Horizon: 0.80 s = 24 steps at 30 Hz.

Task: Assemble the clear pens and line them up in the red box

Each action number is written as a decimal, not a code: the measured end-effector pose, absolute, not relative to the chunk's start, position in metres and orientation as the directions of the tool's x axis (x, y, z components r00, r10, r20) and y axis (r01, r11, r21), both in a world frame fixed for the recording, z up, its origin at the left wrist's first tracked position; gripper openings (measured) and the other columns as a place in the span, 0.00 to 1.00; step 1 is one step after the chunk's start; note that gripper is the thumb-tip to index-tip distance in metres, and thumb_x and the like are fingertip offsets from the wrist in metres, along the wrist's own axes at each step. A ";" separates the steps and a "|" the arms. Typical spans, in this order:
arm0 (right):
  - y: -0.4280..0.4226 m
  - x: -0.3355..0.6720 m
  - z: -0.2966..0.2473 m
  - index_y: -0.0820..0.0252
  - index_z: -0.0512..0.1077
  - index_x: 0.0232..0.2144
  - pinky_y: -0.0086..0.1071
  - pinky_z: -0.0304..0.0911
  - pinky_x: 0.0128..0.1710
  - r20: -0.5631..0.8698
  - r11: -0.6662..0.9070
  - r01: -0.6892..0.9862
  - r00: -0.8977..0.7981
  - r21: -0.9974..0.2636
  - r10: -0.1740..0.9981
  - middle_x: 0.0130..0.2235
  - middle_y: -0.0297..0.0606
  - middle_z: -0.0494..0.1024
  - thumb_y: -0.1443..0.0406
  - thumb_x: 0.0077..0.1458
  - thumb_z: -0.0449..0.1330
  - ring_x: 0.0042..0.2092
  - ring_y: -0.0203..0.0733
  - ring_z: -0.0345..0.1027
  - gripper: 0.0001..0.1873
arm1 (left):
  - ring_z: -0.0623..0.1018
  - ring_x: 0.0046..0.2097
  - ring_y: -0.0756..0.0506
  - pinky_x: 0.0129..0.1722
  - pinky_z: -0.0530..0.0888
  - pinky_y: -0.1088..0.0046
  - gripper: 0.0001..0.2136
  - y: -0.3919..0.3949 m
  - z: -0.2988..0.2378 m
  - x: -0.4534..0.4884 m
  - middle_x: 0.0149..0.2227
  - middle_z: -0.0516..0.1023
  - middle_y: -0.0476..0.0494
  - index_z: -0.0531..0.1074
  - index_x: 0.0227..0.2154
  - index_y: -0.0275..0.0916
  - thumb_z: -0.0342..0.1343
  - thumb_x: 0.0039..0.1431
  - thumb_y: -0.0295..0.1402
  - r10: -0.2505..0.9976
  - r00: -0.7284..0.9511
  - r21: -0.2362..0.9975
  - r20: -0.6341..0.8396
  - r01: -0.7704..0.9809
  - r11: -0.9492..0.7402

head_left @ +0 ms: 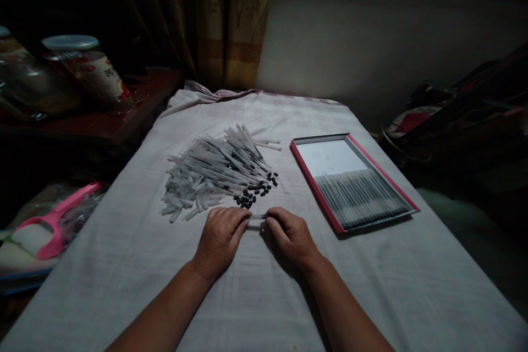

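My left hand [220, 237] and my right hand [291, 234] rest on the white cloth, fingers pinched on the two ends of one clear pen [257, 217] held level between them. Just beyond my hands lies a heap of clear pens [218, 168] with small black caps [252, 195] scattered at its near right edge. To the right, a flat red-rimmed box [330, 206] holds a neat row of pens [358, 197] in its near half.
A white cloth-covered table [256, 297] fills the middle. Jars [88, 69] stand on a dark wooden shelf at far left. A pink-handled object [58, 220] lies lower left. Dark bags [466, 115] sit at right; a curtain [235, 22] hangs behind.
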State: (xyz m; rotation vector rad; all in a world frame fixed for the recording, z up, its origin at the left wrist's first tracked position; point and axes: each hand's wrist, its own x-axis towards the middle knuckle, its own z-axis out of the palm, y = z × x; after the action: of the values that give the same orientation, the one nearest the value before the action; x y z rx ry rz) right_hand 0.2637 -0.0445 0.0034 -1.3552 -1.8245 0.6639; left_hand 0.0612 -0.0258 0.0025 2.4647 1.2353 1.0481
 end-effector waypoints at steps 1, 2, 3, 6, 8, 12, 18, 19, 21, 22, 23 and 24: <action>-0.045 0.264 0.003 0.58 0.73 0.39 0.29 0.65 0.35 0.260 0.298 0.561 -0.148 -0.772 0.954 0.33 0.36 0.79 0.65 0.61 0.54 0.33 0.39 0.73 0.08 | 0.79 0.41 0.44 0.43 0.69 0.64 0.06 -0.026 0.003 0.061 0.39 0.82 0.45 0.72 0.43 0.40 0.51 0.67 0.31 0.760 0.402 0.454 0.511 0.625 -0.635; -0.045 0.264 0.003 0.58 0.72 0.41 0.29 0.65 0.35 0.257 0.294 0.560 -0.145 -0.774 0.955 0.33 0.36 0.79 0.65 0.61 0.55 0.33 0.39 0.73 0.08 | 0.79 0.41 0.44 0.43 0.69 0.64 0.06 -0.026 0.003 0.061 0.39 0.81 0.45 0.72 0.43 0.40 0.51 0.67 0.31 0.758 0.400 0.453 0.515 0.624 -0.637; -0.045 0.264 0.003 0.58 0.72 0.42 0.29 0.65 0.35 0.254 0.292 0.559 -0.146 -0.776 0.956 0.34 0.36 0.79 0.65 0.60 0.55 0.34 0.39 0.74 0.09 | 0.79 0.41 0.44 0.43 0.69 0.64 0.06 -0.026 0.004 0.061 0.39 0.81 0.45 0.72 0.43 0.40 0.51 0.67 0.30 0.757 0.399 0.453 0.518 0.623 -0.638; -0.044 0.264 0.003 0.57 0.73 0.38 0.28 0.65 0.36 0.258 0.300 0.565 -0.156 -0.768 0.953 0.34 0.36 0.79 0.66 0.61 0.54 0.34 0.38 0.74 0.08 | 0.79 0.40 0.44 0.43 0.69 0.64 0.06 -0.026 0.004 0.061 0.39 0.81 0.45 0.72 0.43 0.40 0.52 0.67 0.30 0.757 0.398 0.458 0.517 0.619 -0.638; -0.044 0.264 0.003 0.58 0.73 0.35 0.28 0.64 0.34 0.260 0.304 0.575 -0.159 -0.760 0.952 0.32 0.36 0.79 0.65 0.62 0.53 0.33 0.38 0.73 0.09 | 0.79 0.41 0.44 0.43 0.69 0.64 0.06 -0.026 0.004 0.061 0.39 0.81 0.45 0.72 0.43 0.40 0.52 0.67 0.30 0.760 0.400 0.461 0.513 0.618 -0.637; -0.044 0.264 0.003 0.58 0.72 0.37 0.28 0.64 0.35 0.255 0.302 0.574 -0.164 -0.761 0.953 0.32 0.36 0.78 0.64 0.63 0.52 0.33 0.38 0.73 0.09 | 0.79 0.41 0.44 0.43 0.70 0.64 0.06 -0.026 0.003 0.061 0.39 0.81 0.45 0.72 0.43 0.40 0.52 0.67 0.30 0.761 0.403 0.459 0.509 0.620 -0.636; -0.044 0.263 0.004 0.58 0.72 0.33 0.28 0.62 0.33 0.264 0.310 0.596 -0.167 -0.740 0.950 0.30 0.35 0.76 0.64 0.63 0.51 0.31 0.37 0.70 0.11 | 0.79 0.40 0.44 0.42 0.70 0.64 0.05 -0.026 0.003 0.062 0.38 0.81 0.45 0.72 0.42 0.40 0.52 0.66 0.31 0.746 0.415 0.458 0.522 0.601 -0.655; -0.044 0.262 0.004 0.58 0.72 0.32 0.28 0.61 0.32 0.265 0.309 0.603 -0.164 -0.736 0.950 0.29 0.35 0.76 0.63 0.64 0.51 0.30 0.37 0.70 0.12 | 0.79 0.40 0.44 0.42 0.70 0.64 0.05 -0.026 0.004 0.061 0.38 0.81 0.45 0.72 0.42 0.40 0.52 0.66 0.31 0.742 0.415 0.457 0.527 0.597 -0.659; -0.043 0.261 0.004 0.58 0.71 0.29 0.28 0.60 0.31 0.261 0.301 0.614 -0.157 -0.729 0.952 0.27 0.35 0.74 0.63 0.64 0.50 0.29 0.37 0.69 0.13 | 0.79 0.40 0.44 0.42 0.70 0.64 0.05 -0.026 0.005 0.061 0.37 0.82 0.45 0.72 0.42 0.40 0.53 0.66 0.30 0.737 0.417 0.457 0.532 0.592 -0.664; -0.043 0.261 0.004 0.58 0.71 0.28 0.28 0.60 0.30 0.256 0.296 0.617 -0.155 -0.729 0.954 0.26 0.34 0.74 0.62 0.64 0.50 0.28 0.37 0.68 0.14 | 0.79 0.40 0.44 0.42 0.70 0.64 0.05 -0.026 0.005 0.061 0.37 0.82 0.45 0.72 0.42 0.40 0.53 0.66 0.30 0.736 0.419 0.458 0.531 0.590 -0.665; -0.043 0.261 0.005 0.58 0.70 0.27 0.28 0.59 0.30 0.250 0.289 0.621 -0.151 -0.729 0.956 0.25 0.34 0.73 0.62 0.64 0.50 0.28 0.36 0.68 0.15 | 0.80 0.40 0.44 0.42 0.70 0.64 0.05 -0.026 0.005 0.061 0.37 0.82 0.45 0.72 0.42 0.41 0.53 0.66 0.30 0.736 0.419 0.459 0.532 0.588 -0.667; -0.042 0.260 0.005 0.58 0.70 0.26 0.28 0.59 0.30 0.244 0.281 0.624 -0.147 -0.730 0.959 0.25 0.34 0.73 0.62 0.64 0.50 0.27 0.36 0.67 0.16 | 0.80 0.39 0.44 0.42 0.70 0.64 0.05 -0.026 0.005 0.061 0.37 0.82 0.45 0.72 0.42 0.41 0.53 0.66 0.30 0.734 0.419 0.458 0.535 0.586 -0.669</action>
State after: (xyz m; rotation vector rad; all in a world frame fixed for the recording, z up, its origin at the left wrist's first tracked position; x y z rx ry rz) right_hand 0.2605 -0.0423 0.0046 -1.4243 -1.8602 0.6164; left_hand 0.0608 -0.0256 0.0048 2.4711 1.1655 1.0850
